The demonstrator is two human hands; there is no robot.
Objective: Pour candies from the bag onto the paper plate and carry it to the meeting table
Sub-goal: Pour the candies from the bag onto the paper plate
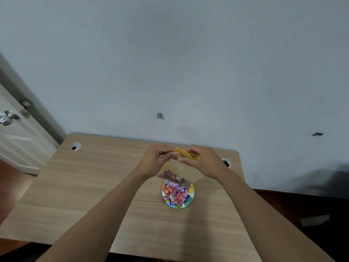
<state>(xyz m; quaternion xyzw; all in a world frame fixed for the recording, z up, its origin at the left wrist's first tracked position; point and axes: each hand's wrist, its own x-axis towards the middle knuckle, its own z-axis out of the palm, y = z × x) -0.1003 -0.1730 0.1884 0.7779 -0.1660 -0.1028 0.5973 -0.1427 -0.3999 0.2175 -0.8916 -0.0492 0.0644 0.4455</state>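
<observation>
A clear plastic bag (182,168) with a yellow strip along its upper edge hangs mouth-down over a paper plate (191,200) with a coloured rim. My left hand (156,160) and my right hand (203,161) both pinch the yellow strip, holding the bag up above the plate. A few dark candies sit low in the bag, just over the plate. Wrapped candies (174,193) in red, purple and orange lie heaped on the plate. The plate rests on a light wooden desk (94,186), near its middle.
The desk stands against a pale wall and has round cable holes at the left (76,146) and the right (226,163). A white door with a metal knob (7,119) is at the far left. Dark floor lies to the right of the desk.
</observation>
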